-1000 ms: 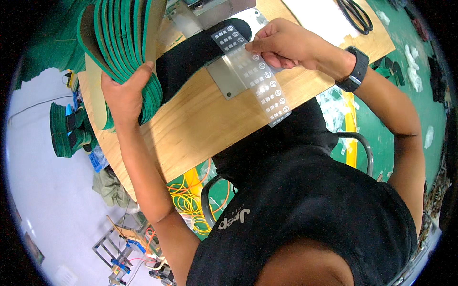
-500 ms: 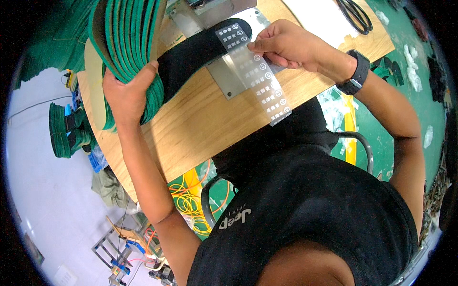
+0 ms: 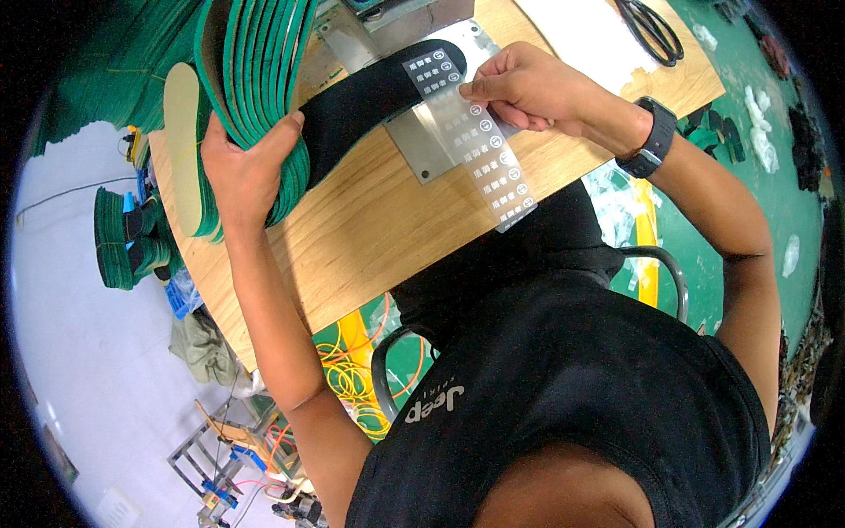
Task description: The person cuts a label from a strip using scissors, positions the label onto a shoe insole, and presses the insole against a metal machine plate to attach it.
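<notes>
My left hand [image 3: 246, 176] is wrapped round a fanned stack of green-edged insoles [image 3: 255, 75], thumb along its near side. Beside that stack, a black insole [image 3: 356, 107] extends to the right, its rounded end over a metal plate [image 3: 422, 158]. A clear film strip of white printed labels [image 3: 493, 163] crosses the rounded end and hangs down toward the table's near edge. My right hand [image 3: 541, 92], with a dark watch on the wrist, pinches the film's edge between thumb and forefinger. The insole's left end is hidden by the stack.
A beige insole [image 3: 182, 132] stands left of the stack on the wooden table [image 3: 352, 229]. Behind the plate is a grey metal machine part [image 3: 409, 26]. A white sheet [image 3: 581, 40] and a black cable coil [image 3: 653, 33] lie at the far right. More insoles [image 3: 114, 238] are piled beyond the left edge.
My left hand and the insole stack have shifted slightly to the right. My right hand keeps its pinch on the film, almost unmoved.
</notes>
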The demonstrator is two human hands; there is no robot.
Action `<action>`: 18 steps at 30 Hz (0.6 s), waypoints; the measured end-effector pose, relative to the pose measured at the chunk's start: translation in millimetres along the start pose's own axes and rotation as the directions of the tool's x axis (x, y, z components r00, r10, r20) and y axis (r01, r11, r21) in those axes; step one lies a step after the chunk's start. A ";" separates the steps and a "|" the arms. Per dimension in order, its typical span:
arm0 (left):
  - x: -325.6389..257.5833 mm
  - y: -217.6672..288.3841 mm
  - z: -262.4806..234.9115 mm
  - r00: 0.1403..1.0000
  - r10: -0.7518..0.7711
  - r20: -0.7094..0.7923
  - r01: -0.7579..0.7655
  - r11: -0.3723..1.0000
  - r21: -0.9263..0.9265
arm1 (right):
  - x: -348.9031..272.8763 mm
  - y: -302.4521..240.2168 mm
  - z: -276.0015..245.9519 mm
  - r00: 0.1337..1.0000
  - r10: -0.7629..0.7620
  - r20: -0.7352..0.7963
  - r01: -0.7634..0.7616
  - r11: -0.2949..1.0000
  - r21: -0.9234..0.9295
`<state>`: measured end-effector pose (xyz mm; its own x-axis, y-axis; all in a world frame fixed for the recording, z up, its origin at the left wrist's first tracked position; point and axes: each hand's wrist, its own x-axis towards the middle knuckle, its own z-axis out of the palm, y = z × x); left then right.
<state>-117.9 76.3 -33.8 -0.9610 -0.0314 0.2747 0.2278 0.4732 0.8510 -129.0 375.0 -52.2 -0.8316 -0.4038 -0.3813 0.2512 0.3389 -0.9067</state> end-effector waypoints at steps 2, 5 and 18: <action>0.2 0.0 -0.1 1.000 -0.004 0.000 0.004 1.000 0.012 | -0.2 -0.5 0.2 1.000 0.005 -0.005 -0.005 1.000 -0.010; 0.4 0.6 1.1 1.000 -0.008 -0.004 0.008 1.000 0.012 | -0.9 -1.3 0.8 1.000 -0.001 -0.009 0.000 1.000 -0.027; 2.0 0.5 1.2 1.000 -0.011 -0.021 0.013 0.995 0.094 | -2.4 -1.1 -2.1 1.000 -0.005 -0.005 0.005 0.998 -0.061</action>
<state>-119.9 77.6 -33.4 -0.9600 -0.0555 0.2746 0.1993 0.5536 0.8086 -128.3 377.4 -49.9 -0.8356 -0.4011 -0.3754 0.2163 0.3879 -0.8960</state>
